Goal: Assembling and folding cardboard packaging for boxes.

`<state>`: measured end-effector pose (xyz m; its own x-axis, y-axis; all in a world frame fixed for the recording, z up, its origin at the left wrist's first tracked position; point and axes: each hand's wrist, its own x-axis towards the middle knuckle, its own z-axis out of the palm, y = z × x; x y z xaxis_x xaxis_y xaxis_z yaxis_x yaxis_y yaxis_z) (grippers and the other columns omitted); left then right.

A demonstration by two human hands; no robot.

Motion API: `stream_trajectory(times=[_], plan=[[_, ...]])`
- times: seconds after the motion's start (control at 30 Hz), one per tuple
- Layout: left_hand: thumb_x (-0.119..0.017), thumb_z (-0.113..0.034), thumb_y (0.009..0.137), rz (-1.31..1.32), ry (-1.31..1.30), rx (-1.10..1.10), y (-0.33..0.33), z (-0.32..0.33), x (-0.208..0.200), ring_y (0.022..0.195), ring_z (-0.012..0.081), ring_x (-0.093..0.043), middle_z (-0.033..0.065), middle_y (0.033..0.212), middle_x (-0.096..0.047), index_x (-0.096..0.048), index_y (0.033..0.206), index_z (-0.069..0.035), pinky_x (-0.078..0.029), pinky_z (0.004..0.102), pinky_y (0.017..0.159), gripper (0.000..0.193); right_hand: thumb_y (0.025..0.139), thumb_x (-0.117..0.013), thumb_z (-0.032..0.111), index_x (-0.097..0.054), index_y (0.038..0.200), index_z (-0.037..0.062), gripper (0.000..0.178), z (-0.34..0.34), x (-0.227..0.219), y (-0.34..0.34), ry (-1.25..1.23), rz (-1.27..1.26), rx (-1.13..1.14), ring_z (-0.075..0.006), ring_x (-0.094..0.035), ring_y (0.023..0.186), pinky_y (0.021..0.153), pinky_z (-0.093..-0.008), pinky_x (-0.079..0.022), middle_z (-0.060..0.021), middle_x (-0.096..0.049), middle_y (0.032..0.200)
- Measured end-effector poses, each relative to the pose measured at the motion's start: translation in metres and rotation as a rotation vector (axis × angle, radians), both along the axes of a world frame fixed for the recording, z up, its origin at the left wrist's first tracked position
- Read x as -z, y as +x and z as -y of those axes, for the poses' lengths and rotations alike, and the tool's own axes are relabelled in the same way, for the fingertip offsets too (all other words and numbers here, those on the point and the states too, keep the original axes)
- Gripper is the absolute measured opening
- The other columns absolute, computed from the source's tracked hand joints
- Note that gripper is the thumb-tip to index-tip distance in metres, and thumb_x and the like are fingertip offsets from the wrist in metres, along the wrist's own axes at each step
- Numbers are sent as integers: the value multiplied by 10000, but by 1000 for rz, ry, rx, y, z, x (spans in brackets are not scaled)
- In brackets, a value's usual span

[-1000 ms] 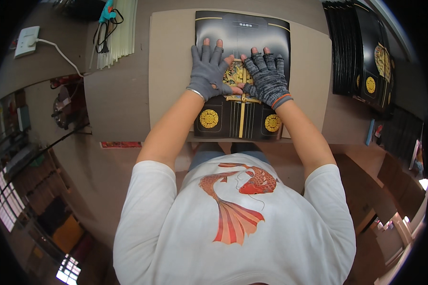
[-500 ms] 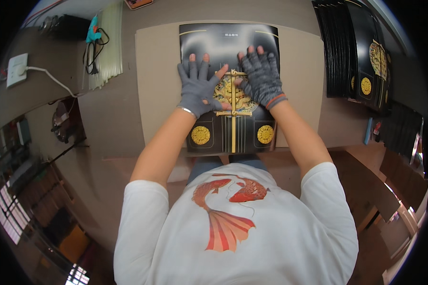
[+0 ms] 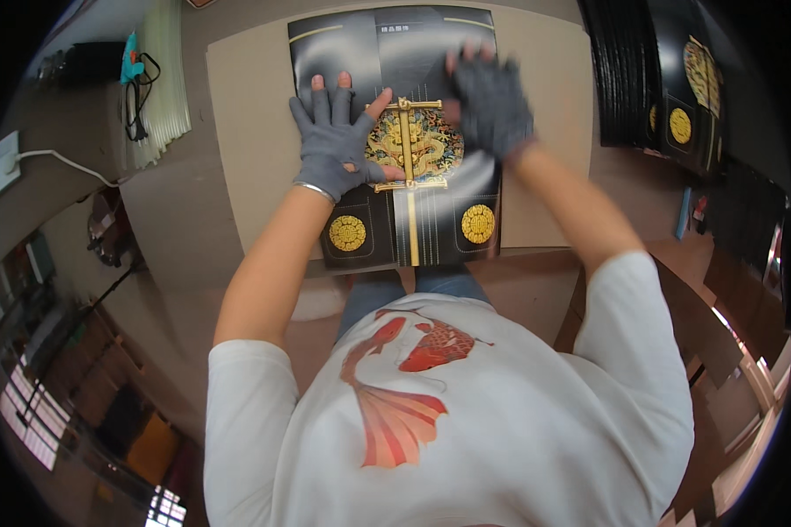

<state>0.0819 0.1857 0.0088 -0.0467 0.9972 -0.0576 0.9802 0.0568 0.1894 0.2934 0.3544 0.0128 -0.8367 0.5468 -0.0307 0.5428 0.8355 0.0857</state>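
Note:
A flat, glossy black paper bag lies in front of me, printed like a jacket with gold trim, a dragon medallion and two round gold emblems. My left hand, in a grey fingerless glove, rests flat on its left half with fingers spread. At the upper right of the bag is my right hand, gloved the same way and blurred by motion. Its thumb and fingers stand apart, and no object shows in it. Whether it presses on the surface or hovers just above, I cannot tell.
Beneath the bag lies a tan board. To the right stands a stack of similar black bags. A teal glue gun with a black cord lies by pale glue sticks on the left, near a white power socket.
My right hand has moved off the medallion toward the bag's upper right edge, uncovering the medallion. My left hand stays on the bag. The whole view has shifted slightly.

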Motion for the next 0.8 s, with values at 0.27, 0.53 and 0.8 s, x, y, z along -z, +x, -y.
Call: stream_trajectory(times=[0.27,0.53,0.8], plan=[[-626,-904,486,-89,-160,-27,-1,-6,-19,1458,537,14,261,1606,-112,-240,1545,-381,18,734,1071,1243,857,-639,434,-588,1313,120,556,195,-28,128,-529,-40,-106,-376,-384,1372,1150,-566,-223,-161,-480,1436],[-620,-900,497,-74,-156,15,5,-8,-20,1462,527,-16,271,1600,-120,-270,1548,-296,7,740,1074,1261,891,-600,377,-520,1401,175,554,93,5,-36,-104,-248,131,-323,-354,1410,1158,-563,-211,-133,-441,1485],[-443,-774,819,-129,229,227,-86,-52,21,1470,329,-234,162,1573,-302,-343,1512,-134,-177,643,1119,949,915,-558,401,-467,1455,218,578,97,14,-40,-148,-187,126,-334,-279,1452,1181,-569,-138,-124,-376,1535]])
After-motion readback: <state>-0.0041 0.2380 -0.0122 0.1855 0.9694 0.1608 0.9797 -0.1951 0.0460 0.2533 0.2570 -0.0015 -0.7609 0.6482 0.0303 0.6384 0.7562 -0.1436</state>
